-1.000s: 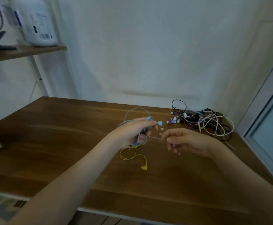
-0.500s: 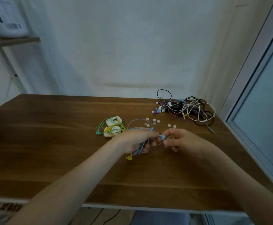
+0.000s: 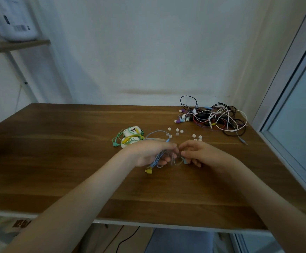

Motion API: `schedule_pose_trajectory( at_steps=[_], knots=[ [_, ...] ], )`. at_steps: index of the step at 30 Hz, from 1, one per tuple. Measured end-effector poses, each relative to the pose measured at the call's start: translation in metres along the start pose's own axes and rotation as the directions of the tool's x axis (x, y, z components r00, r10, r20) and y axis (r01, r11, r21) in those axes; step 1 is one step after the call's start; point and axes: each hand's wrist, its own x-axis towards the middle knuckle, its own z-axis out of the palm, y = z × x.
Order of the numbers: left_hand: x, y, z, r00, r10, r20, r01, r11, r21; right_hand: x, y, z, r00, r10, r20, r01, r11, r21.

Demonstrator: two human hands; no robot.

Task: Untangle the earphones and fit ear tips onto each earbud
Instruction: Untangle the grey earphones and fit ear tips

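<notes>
My left hand (image 3: 149, 152) grips a bunch of light blue earphone cable (image 3: 157, 158) above the wooden table (image 3: 57, 161). A yellow plug (image 3: 148, 170) hangs from under that hand. My right hand (image 3: 201, 154) pinches the blue earbud end (image 3: 185, 161) of the same cable, close to my left fingertips. A short loop of cable runs between the two hands. Several small white ear tips (image 3: 177, 131) lie loose on the table just behind my hands.
A tangled heap of black, white, red and purple earphones (image 3: 216, 118) lies at the back right. Two white cases wrapped in green and yellow cable (image 3: 130, 136) sit left of the ear tips. A shelf with a white appliance (image 3: 11, 19) stands at the upper left.
The view has shifted between the frames. My hands have come together over the blue cable, and my right hand has dropped slightly lower with the earbud end.
</notes>
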Motion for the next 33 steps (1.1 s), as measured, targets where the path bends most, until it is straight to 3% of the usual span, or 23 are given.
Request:
schedule_pose_trajectory(
  at_steps=[4,8,11,15,19,21,23,24,26,28,33],
  knots=[
    [-0.001,0.001,-0.004,0.995,0.025,-0.092,-0.015,0.994,0.110,-0.003,-0.002,-0.005,0.999,0.047,0.026,-0.036,0.950,-0.311],
    [-0.008,0.007,-0.010,0.992,-0.006,-0.126,0.049,0.940,0.339,-0.007,-0.001,-0.005,0.999,0.039,0.037,-0.022,0.924,-0.382],
    [-0.016,0.014,-0.021,0.996,-0.052,-0.077,0.080,0.900,0.428,-0.008,0.000,-0.004,1.000,0.002,0.013,0.004,0.903,-0.429],
    [-0.026,0.022,-0.033,0.992,-0.124,-0.031,0.125,0.883,0.452,-0.011,0.000,-0.005,0.998,-0.051,-0.020,0.039,0.912,-0.408],
    [-0.040,0.030,-0.033,0.970,-0.223,-0.099,0.237,0.755,0.611,-0.015,-0.004,-0.008,0.999,-0.020,0.035,0.029,0.962,-0.272],
    [-0.044,0.036,-0.027,0.969,-0.083,-0.235,0.236,0.605,0.760,-0.015,-0.005,-0.007,0.997,-0.003,0.078,0.020,0.976,-0.216],
    [-0.042,0.043,-0.017,0.920,0.244,-0.306,0.192,0.400,0.896,-0.014,-0.006,-0.006,0.996,-0.018,0.090,0.032,0.987,-0.156],
    [-0.039,0.045,-0.011,0.885,0.373,-0.280,0.130,0.379,0.916,-0.013,-0.006,-0.006,0.996,-0.035,0.085,0.045,0.992,-0.120],
    [-0.030,0.044,0.002,0.883,0.443,-0.154,-0.077,0.460,0.885,-0.011,-0.006,-0.005,0.996,-0.064,0.059,0.067,0.997,-0.049],
    [-0.013,0.036,0.010,0.928,0.374,-0.005,-0.225,0.570,0.790,-0.009,-0.006,-0.004,0.997,-0.070,0.022,0.070,0.998,0.006],
    [0.029,0.008,0.011,0.961,0.257,0.098,-0.249,0.661,0.708,-0.005,0.004,-0.007,0.999,-0.038,0.007,0.038,0.999,0.007]
  ],
)
